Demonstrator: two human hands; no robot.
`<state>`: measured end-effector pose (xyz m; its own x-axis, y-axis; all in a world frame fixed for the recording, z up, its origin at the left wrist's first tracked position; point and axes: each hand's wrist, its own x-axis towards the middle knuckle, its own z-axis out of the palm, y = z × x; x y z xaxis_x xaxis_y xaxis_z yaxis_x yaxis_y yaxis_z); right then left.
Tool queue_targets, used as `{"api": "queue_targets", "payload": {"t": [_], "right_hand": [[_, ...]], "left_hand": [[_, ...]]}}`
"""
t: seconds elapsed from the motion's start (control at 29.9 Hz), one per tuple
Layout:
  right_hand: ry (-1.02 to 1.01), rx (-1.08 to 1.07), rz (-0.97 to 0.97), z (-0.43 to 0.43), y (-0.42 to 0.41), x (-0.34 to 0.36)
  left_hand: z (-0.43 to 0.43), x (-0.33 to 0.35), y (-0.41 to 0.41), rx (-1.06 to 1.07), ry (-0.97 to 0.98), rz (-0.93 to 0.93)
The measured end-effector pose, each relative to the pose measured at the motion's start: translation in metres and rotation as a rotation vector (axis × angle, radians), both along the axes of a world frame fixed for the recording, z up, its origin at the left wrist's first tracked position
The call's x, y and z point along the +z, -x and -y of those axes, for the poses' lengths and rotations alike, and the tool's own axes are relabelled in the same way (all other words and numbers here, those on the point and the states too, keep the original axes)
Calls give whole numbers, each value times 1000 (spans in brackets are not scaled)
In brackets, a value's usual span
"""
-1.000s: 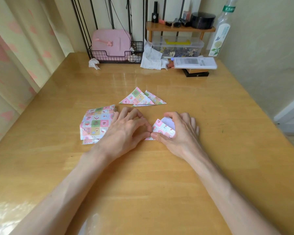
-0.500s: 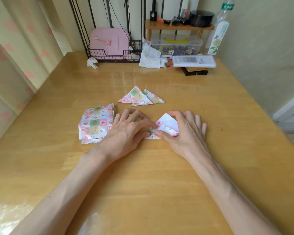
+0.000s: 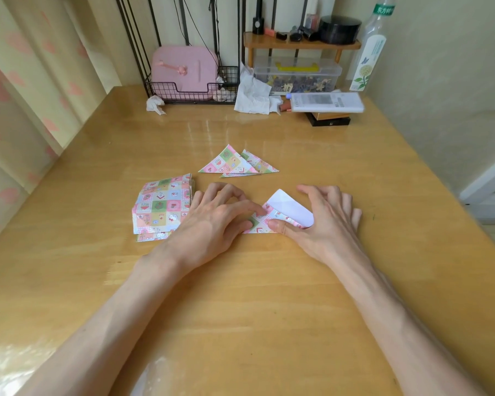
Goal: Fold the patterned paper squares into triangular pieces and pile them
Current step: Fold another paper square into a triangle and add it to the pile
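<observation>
Mid-frame on the bench (image 3: 255, 304), the left grip (image 3: 212, 224) presses fingers down on the half-folded paper square (image 3: 292, 207); the right grip (image 3: 326, 227) pinches its raised white flap. If the pressing finger slips, corners could mismatch and the crease skew.

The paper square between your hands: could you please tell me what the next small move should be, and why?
Probably lay the raised flap down and press the crease. The paper square shows its white underside curled up in the grip of the right hand, while the left hand pins the patterned part to the table, so the triangle is not yet flat.
</observation>
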<state>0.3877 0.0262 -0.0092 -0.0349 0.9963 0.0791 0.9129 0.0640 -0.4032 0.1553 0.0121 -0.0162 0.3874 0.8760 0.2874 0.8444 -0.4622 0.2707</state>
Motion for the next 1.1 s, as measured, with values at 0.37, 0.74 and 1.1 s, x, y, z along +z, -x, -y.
{"api": "queue_targets", "payload": {"t": [0.37,0.74,1.1], "right_hand": [[66,-46,-43,-6,-9,3],[147,-49,-55,-6,-14,11],[189,-42,-72,-8,-22,20]], "left_hand": [[0,-1,0,5,0,9],[0,-1,1,5,4,13],[0,-1,1,8,13,19]]}}
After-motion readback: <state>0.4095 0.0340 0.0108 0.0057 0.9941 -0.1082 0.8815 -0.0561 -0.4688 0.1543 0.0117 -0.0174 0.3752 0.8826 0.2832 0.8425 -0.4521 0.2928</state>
